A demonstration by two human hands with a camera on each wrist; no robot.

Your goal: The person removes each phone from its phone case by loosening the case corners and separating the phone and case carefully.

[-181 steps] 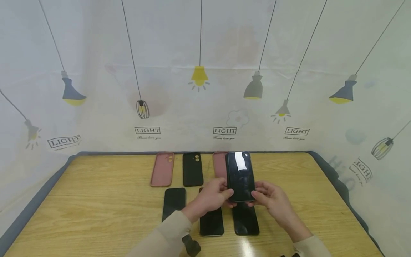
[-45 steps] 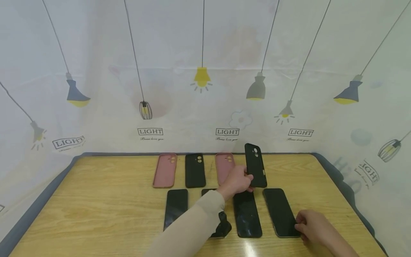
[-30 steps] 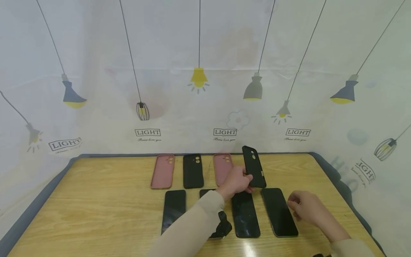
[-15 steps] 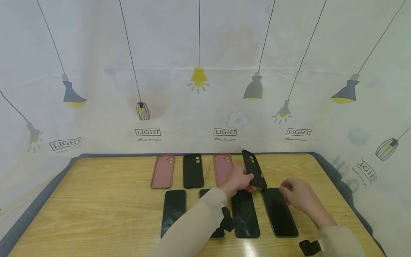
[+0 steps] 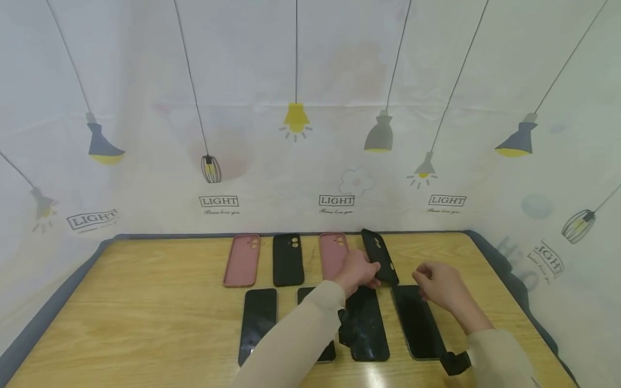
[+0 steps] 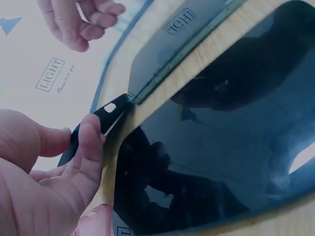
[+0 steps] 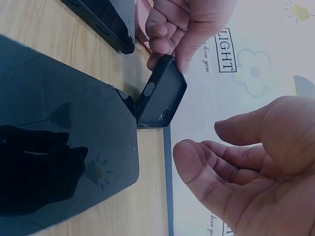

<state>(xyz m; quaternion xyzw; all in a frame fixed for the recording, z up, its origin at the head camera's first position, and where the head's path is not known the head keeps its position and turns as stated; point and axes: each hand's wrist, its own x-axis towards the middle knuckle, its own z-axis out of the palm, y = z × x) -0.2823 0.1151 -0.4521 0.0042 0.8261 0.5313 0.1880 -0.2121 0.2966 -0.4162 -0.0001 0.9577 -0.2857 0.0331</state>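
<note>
My left hand [image 5: 356,269] pinches a black phone case [image 5: 383,257] by its near left side. The case [image 7: 160,101] stands tilted, its lower edge at the table, behind the rightmost phone in the row. In the right wrist view its hollow inside and camera cutout show. My right hand [image 5: 443,285] hovers just right of the case, fingers loosely bent, holding nothing. Below both hands lie the rightmost black phone [image 5: 416,323] and another black phone [image 5: 367,323], screens up. The right hand [image 6: 86,22] also shows in the left wrist view, apart from the case.
Along the table's back edge lie a pink case [image 5: 242,261], a black case [image 5: 288,261] and a second pink case [image 5: 332,256]. Further left are a black phone [image 5: 259,320] and one [image 5: 326,353] partly under my left sleeve. A printed cloth [image 5: 271,215] hangs behind the wooden table [image 5: 145,302].
Both hands earlier held a black phone; a phone now lies at the row's right end. My left hand has lowered the black case toward the table. My right hand has moved from the phone's side toward the case.
</note>
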